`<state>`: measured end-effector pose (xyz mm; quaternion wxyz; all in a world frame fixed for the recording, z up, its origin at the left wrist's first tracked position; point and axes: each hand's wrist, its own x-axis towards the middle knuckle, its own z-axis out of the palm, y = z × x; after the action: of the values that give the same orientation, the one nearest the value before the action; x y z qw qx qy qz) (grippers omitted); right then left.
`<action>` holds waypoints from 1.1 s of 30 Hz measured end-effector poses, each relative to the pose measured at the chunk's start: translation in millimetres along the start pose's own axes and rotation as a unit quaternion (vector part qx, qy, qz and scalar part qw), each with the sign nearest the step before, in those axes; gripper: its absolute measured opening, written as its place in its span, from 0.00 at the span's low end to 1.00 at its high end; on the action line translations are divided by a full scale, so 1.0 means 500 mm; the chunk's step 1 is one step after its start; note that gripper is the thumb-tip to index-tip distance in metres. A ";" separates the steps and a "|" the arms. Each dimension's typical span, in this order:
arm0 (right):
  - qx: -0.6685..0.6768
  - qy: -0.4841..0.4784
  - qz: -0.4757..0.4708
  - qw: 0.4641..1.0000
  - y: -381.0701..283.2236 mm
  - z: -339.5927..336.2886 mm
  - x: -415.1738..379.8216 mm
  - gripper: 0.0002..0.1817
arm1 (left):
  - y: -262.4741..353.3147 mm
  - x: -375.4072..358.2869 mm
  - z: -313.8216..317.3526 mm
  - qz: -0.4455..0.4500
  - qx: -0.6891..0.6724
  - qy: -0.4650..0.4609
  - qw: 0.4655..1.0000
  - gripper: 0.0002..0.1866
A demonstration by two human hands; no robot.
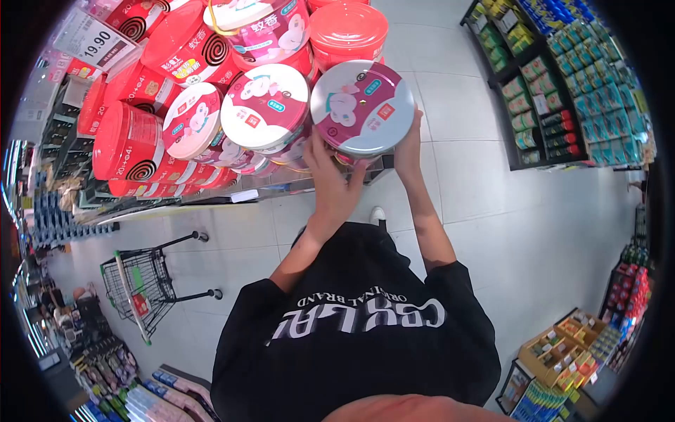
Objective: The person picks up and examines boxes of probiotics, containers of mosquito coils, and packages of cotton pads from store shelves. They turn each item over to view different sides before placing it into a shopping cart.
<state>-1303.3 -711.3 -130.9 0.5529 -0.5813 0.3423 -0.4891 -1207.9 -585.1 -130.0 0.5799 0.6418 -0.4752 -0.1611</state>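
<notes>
Both my hands are closed round a mosquito-coil tin (362, 105) with a white and magenta lid showing a cartoon animal. My left hand (334, 179) grips its near left side, thumb at the front edge. On the right side of the tin lies my right hand (408, 149), its fingers partly hidden behind the rim. Close to the left stands a similar mosquito-coil tin (266, 105), and beyond it another white-lidded tin (191, 121). A red plastic tub (348, 32) sits just behind the held tin.
Red mosquito-coil tubs (126, 141) are stacked on the display at left, under a price tag (95, 41) reading 19.90. A shopping cart (140, 281) stands on the tiled floor at lower left. Stocked shelves (541, 98) line the right, with cardboard display boxes (562, 344) at lower right.
</notes>
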 end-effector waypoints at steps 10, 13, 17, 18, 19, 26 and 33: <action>-0.047 0.002 -0.111 0.993 0.045 -0.080 -0.026 0.21 | 0.004 -0.101 -0.011 -0.044 0.154 0.001 0.987 0.36; -0.085 -0.047 -0.034 0.995 0.149 -0.147 -0.139 0.13 | -0.058 -0.267 -0.111 -0.203 0.251 -0.135 0.937 0.28; -0.196 -0.219 0.069 0.953 0.291 -0.219 -0.317 0.16 | -0.256 -0.649 -0.219 -0.499 0.231 -0.072 0.832 0.26; -0.211 -0.258 0.087 0.939 0.310 -0.228 -0.358 0.17 | -0.310 -0.790 -0.241 -0.509 0.249 -0.008 0.824 0.26; -0.229 -0.294 0.106 0.922 0.328 -0.232 -0.393 0.18 | -0.373 -0.962 -0.259 -0.535 0.291 0.017 0.793 0.27; -0.228 -0.421 0.035 0.877 0.349 0.054 -0.486 0.25 | -0.292 -1.387 -0.333 -0.844 0.074 0.009 0.531 0.28; -0.096 -0.499 -0.049 0.860 0.227 0.524 -0.579 0.22 | -0.481 -1.346 -0.456 -0.676 0.113 0.029 0.727 0.26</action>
<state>-1122.2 -376.5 -273.5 0.5665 -0.8136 0.0373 -0.1250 -1267.7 56.1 -514.8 0.2536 0.8585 0.0868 -0.4371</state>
